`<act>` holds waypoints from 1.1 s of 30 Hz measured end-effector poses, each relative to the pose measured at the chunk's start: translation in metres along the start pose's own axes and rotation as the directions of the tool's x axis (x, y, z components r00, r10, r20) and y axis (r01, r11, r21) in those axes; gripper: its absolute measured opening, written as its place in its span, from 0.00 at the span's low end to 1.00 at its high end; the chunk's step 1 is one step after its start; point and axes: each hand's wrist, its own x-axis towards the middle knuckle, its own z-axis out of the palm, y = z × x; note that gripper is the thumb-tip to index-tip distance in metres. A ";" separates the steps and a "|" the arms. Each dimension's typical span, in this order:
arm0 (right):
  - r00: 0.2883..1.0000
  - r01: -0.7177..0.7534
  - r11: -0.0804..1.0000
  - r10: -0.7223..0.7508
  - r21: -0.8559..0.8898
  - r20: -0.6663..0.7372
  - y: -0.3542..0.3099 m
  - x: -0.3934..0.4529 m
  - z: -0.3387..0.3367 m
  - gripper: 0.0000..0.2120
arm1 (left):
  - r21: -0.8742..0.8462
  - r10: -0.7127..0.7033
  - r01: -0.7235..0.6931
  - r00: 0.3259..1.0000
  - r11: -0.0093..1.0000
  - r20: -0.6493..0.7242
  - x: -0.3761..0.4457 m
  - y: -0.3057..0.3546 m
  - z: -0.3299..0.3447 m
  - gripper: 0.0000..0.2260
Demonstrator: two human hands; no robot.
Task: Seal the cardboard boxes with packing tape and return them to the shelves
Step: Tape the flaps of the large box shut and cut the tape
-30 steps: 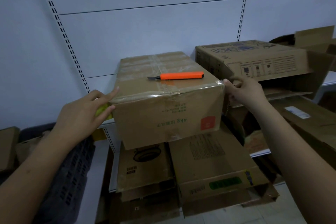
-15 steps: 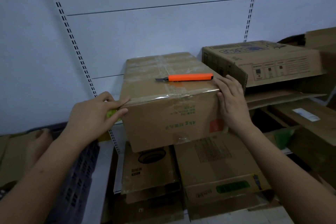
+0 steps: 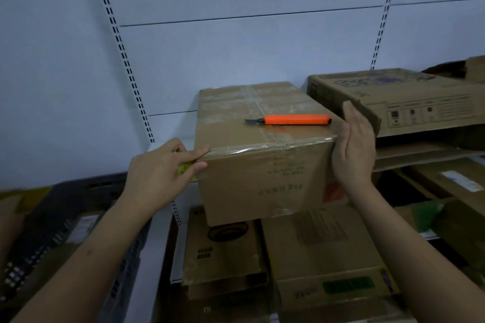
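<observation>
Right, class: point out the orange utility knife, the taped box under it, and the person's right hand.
orange utility knife (image 3: 296, 119), head view, middle of its orange handle.
taped box (image 3: 262, 178), head view, its front face.
right hand (image 3: 354, 149), head view, back of the hand, flat against the box's right side.

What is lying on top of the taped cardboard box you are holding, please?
An orange utility knife lies on the taped box, blade out, pointing left, over clear packing tape. The box's contents are hidden.

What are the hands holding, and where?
The left hand grips a yellow-green thing against the taped box's left front corner. The right hand lies flat on its right side, gripping nothing.
</observation>
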 end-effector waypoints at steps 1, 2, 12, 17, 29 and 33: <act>0.998 -0.065 0.997 0.066 0.041 -0.018 0.001 0.002 0.000 0.21 | -0.007 -0.003 0.003 1.000 1.000 -0.011 0.000 0.001 0.001 0.20; 0.991 -0.134 0.987 0.136 0.090 -0.012 0.001 0.007 -0.002 0.21 | -0.012 -0.006 0.006 1.000 1.000 -0.025 0.001 0.003 0.002 0.20; 0.750 0.081 0.972 0.087 -0.221 0.656 -0.058 0.074 0.001 0.22 | -0.069 -0.005 0.005 1.000 0.998 -0.002 -0.002 0.005 -0.004 0.20; 0.779 0.141 0.899 0.157 -0.414 0.607 -0.074 0.071 0.021 0.22 | -0.128 0.112 -0.086 0.972 0.988 0.208 -0.008 -0.010 -0.017 0.30; 0.980 0.184 0.909 -0.197 -0.374 0.005 -0.121 -0.008 0.046 0.18 | -0.313 0.025 0.078 0.950 0.947 0.311 0.002 -0.029 -0.023 0.26; 0.985 0.167 0.909 -0.173 -0.382 0.019 -0.120 -0.008 0.046 0.19 | -0.326 0.050 0.079 0.928 0.942 0.370 0.011 -0.035 -0.023 0.26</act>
